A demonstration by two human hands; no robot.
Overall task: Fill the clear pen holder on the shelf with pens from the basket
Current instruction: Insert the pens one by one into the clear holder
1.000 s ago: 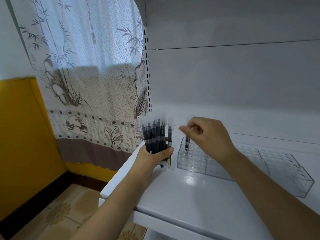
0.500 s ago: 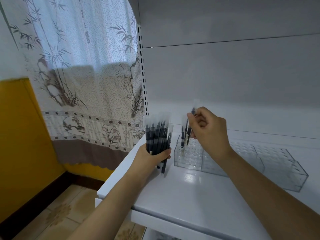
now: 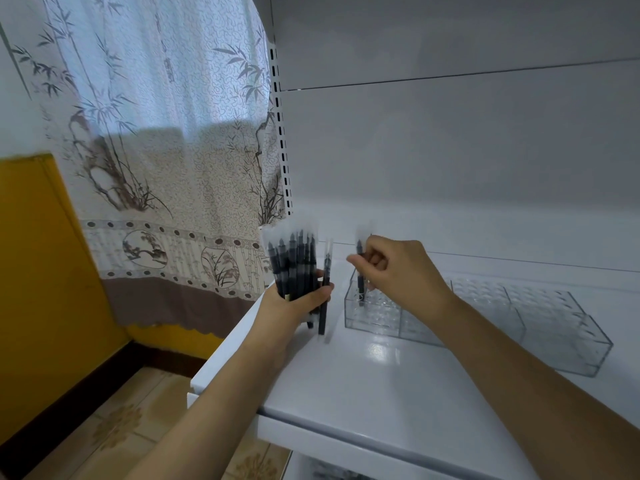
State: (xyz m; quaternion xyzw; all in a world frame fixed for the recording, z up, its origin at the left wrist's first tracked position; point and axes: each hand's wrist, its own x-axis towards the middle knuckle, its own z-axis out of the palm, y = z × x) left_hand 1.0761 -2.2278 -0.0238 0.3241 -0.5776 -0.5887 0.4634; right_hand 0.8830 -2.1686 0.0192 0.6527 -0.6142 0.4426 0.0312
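Note:
A long clear pen holder with a grid of slots lies on the white shelf. My left hand grips a bundle of black pens with clear caps, upright at the shelf's left edge; one pen of the bundle hangs lower and stands apart to the right. My right hand pinches a single black pen above the holder's left end, its lower tip inside a slot there. No basket is in view.
The shelf's grey back panel rises behind the holder, with a slotted upright at its left. A patterned curtain and a yellow wall are to the left, with tiled floor below. A lower shelf shows under the front edge.
My right hand has come down with the single pen, so its tip now sits in a slot at the holder's left end. The left hand's bundle has stayed roughly in place.

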